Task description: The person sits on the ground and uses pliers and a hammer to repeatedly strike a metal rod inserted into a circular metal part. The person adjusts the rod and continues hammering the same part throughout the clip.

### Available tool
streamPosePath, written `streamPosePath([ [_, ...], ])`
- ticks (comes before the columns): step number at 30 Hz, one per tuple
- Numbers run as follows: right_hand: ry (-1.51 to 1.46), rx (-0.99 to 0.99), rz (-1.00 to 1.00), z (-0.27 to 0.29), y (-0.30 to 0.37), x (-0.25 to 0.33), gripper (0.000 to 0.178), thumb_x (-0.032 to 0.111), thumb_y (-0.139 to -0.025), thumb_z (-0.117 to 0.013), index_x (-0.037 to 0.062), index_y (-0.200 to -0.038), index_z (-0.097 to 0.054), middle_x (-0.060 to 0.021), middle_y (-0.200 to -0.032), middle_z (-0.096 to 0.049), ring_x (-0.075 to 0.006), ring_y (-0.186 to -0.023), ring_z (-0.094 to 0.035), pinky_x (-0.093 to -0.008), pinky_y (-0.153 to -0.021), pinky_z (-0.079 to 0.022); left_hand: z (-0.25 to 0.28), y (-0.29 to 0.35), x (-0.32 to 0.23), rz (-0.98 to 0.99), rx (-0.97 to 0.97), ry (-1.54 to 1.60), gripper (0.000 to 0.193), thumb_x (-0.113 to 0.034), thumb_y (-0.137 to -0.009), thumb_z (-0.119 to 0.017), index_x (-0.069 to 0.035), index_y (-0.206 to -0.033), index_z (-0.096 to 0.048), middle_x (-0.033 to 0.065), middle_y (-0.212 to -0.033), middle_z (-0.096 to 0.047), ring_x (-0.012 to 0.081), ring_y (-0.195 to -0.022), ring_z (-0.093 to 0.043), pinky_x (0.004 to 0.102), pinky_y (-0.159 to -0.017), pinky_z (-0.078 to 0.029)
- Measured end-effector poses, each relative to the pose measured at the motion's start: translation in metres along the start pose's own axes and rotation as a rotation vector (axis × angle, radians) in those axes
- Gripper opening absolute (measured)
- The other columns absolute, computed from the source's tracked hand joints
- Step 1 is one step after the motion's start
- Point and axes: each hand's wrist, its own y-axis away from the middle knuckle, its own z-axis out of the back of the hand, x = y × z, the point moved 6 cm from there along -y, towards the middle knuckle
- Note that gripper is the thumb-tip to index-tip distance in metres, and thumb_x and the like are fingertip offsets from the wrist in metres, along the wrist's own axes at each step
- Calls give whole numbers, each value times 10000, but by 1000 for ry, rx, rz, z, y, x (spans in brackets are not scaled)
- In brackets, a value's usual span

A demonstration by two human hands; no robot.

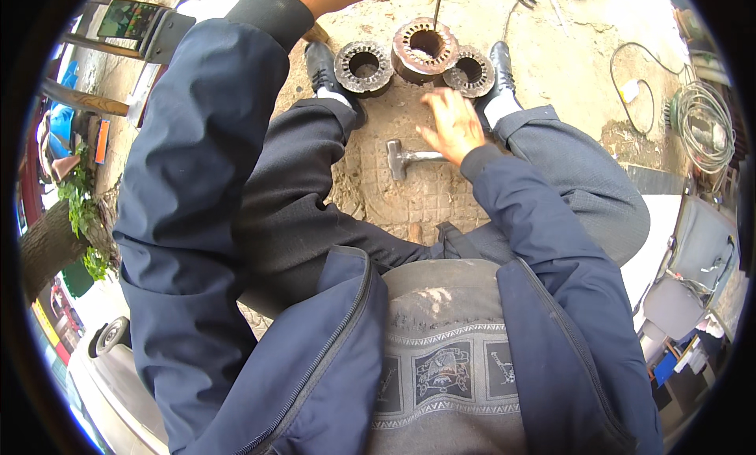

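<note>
Grey steel-headed hammer with a pale straight handle (397, 160) lies on tan, dirt-covered paving (378, 199), handle running to my right hand (455, 126), fingers loosely spread, thumb out; can't tell if the palm touches it. Just past those fingertips I've got a rust-brown slotted metal ring (417, 71), thin dark rod (438, 6) in its bore, between two smaller grey slotted rings (366, 84). Left navy sleeve (197, 132) ends near the top edge, left hand cut off, grip unknown.
</note>
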Motion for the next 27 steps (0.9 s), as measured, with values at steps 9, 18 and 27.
streamPosePath([
  [9,455,59,-160,4,-109,-7,531,359,-807,-846,109,-1216,-616,-102,-1173,-691,-320,-1261,-586,-542,-1048,-409,-11,3,16,126,-4,-152,527,-465,-1017,-623,28,-879,-750,217,-618,-650,349,-525,-639,472,-517,-496],
  [18,490,137,6,-4,-100,-20,457,345,-803,-850,107,-1149,-669,-89,-1105,-700,-304,-1170,-617,-546,-1054,-413,-55,-10,38,75,-27,-185,384,-298,-965,-653,-186,-1329,-700,275,-1014,-602,383,-794,-624,514,-702,-494],
  [27,512,205,391,14,-86,-26,540,292,-838,-804,78,-1307,-642,-96,-1041,-704,-290,-1109,-636,-516,-1133,-397,-57,16,25,-252,-309,-101,410,-206,-939,-710,-137,-1342,-675,306,-1082,-614,451,-925,-629,515,-781,-507],
])
